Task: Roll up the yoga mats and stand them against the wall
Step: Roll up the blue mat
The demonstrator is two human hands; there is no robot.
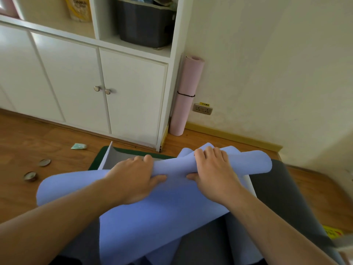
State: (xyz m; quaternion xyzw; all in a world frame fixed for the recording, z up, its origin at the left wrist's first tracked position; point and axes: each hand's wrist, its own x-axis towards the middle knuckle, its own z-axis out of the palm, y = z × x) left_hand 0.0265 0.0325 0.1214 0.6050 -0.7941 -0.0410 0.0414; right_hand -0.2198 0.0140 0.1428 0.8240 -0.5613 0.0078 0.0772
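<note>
Under both hands, the blue mat (172, 207) is partly rolled; its near end runs out of the bottom edge of the view, and its far roll blurs at the right tip. Left hand (136, 178) and right hand (214, 175) lie side by side on the roll, fingers curled over its far side and thumbs tucked against its near side, each gripping the roll. Fingertips are hidden behind the roll. Long axis of the roll runs left to right across the hands, rising slightly toward the right; the unrolled sheet trails back toward the person. Beneath the hands lie a grey mat (277, 192), showing to the right, and the corner of a dark green mat (99, 155) beyond the left hand. Beyond the right hand a pink mat (186, 96), rolled and tied with a black band, stands upright in the corner between the white cupboard (80, 77) and the wall (267, 64). Left of the left hand, two round lids (37, 169) and a scrap of green wrapper (78, 146) lie on the wooden floor (28, 142).
</note>
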